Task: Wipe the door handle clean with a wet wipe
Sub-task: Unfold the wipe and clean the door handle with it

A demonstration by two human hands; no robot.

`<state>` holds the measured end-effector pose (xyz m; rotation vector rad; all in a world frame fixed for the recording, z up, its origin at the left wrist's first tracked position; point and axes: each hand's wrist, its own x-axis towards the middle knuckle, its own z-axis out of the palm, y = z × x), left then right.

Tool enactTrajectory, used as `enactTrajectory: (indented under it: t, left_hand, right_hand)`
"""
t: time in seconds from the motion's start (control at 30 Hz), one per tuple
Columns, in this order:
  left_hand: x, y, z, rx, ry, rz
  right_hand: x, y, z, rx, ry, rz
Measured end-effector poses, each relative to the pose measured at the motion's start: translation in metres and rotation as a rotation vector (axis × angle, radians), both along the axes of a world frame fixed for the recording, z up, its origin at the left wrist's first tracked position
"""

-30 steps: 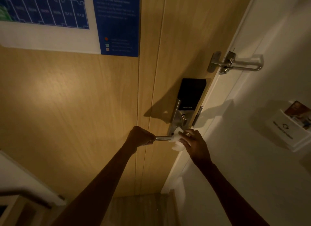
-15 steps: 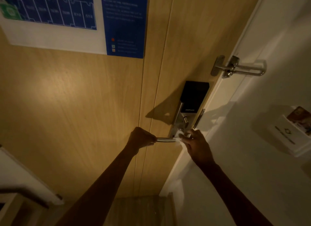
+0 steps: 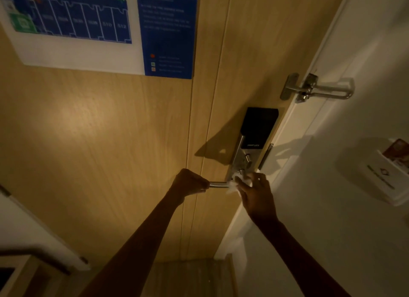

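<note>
A silver lever door handle [image 3: 218, 184] sticks out leftward from a smart lock [image 3: 254, 139] on a wooden door [image 3: 110, 141]. My left hand [image 3: 190, 182] is closed around the handle's free end. My right hand [image 3: 254, 192] holds a crumpled white wet wipe [image 3: 238, 179] against the handle's base, where it meets the lock plate. The wipe is mostly hidden behind the fingers. The room is dim.
A metal swing-bar door guard [image 3: 318, 89] bridges door and white frame above the lock. A blue evacuation plan [image 3: 106, 26] hangs on the door at upper left. A white key-card holder [image 3: 385, 177] sits on the right wall. A shelf edge [image 3: 33, 259] juts in at lower left.
The right hand has slid the wipe along the handle toward the lock plate and slightly upward. The left hand has kept its grip on the handle's end. The view has tilted a little.
</note>
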<state>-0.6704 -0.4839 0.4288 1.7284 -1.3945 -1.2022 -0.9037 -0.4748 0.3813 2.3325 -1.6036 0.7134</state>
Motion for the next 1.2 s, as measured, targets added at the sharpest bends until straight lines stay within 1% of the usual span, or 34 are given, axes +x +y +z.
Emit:
enactTrajectory:
  t: [0.1,0.17,0.23,0.3,0.37,0.47,0.53,0.63,0.73,0.87,1.03,1.2]
  left_hand:
    - [0.001,0.001,0.003,-0.029,0.004,-0.028]
    - [0.001,0.001,0.005,-0.040,-0.018,-0.018]
    - [0.001,0.001,0.004,-0.039,-0.018,-0.040]
    - [0.002,0.000,0.002,-0.048,-0.015,-0.068]
    - [0.004,0.001,0.001,-0.050,-0.014,-0.072]
    - [0.005,0.002,-0.001,-0.015,0.046,-0.043]
    - [0.006,0.002,-0.001,-0.003,0.041,-0.045]
    - [0.009,0.000,0.001,-0.015,0.001,-0.116]
    - [0.011,0.001,0.004,-0.003,-0.022,-0.145]
    - [0.011,0.000,0.006,0.049,0.004,-0.136]
    - [0.013,-0.002,0.009,0.099,-0.004,-0.169]
    - [0.014,-0.001,0.011,0.147,0.043,-0.194]
  right_hand:
    - [0.042,0.000,-0.005,0.025,0.032,0.099]
    - [0.055,-0.004,0.001,0.048,0.073,0.159]
    - [0.045,-0.006,0.008,0.063,0.148,0.165]
    - [0.026,-0.006,0.013,0.048,0.207,0.110]
    - [0.021,-0.003,0.011,0.027,0.177,0.080]
    - [0.048,0.002,0.007,0.032,0.122,0.170]
    - [0.058,0.000,0.009,0.048,0.084,0.197]
    - [0.041,-0.010,0.015,0.082,0.084,0.142]
    - [0.033,-0.012,0.013,0.086,0.021,0.109]
    - [0.060,-0.013,0.014,0.123,-0.029,0.215]
    - [0.033,-0.006,0.009,0.075,-0.048,0.115]
    - [0.063,-0.002,0.019,0.066,-0.060,0.177]
